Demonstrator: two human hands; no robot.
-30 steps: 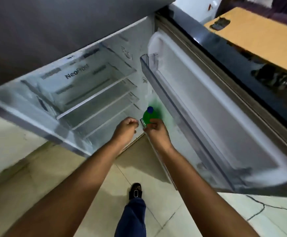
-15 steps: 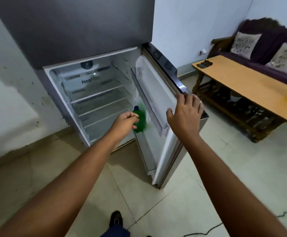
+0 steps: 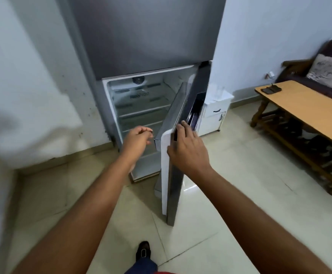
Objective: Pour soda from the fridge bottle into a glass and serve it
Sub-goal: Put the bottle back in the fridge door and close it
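Head cam, looking down at a fridge [image 3: 141, 36] with its lower door [image 3: 171, 175] swung about halfway out, edge-on to the camera. The right hand [image 3: 186, 149] is on the free edge of that door, fingers [image 3: 183, 127] hooked over the edge near its top corner and the palm on the outer face, so it's gripping the door. The left hand [image 3: 138, 138] hangs in the gap between the door edge and the open compartment, fingers loosely curled in toward the thumb. There's something small and dark at the fingertips, but it's too blurry to say whether the hand holds anything, so can't call it.

The soda bottle isn't visible anywhere; the inside of the door faces away from the camera and the glass shelves [image 3: 143, 113] that show look bare. Can't pick out a glass for certain either.

Room to move: the door's bottom corner sticks out over the tiled floor [image 3: 230, 194], with plenty of open tile to the right of it. A small white cabinet [image 3: 214, 115] sits just beside the fridge behind the door. Further right is a wooden tabletop [image 3: 309, 107] with a dark flat thing [image 3: 270, 89] near its far end, and a sofa [image 3: 299, 70] behind that. The left side is tight, wall [image 3: 32, 86] close up. One shoe [image 3: 143, 252] at the bottom, on the tile.
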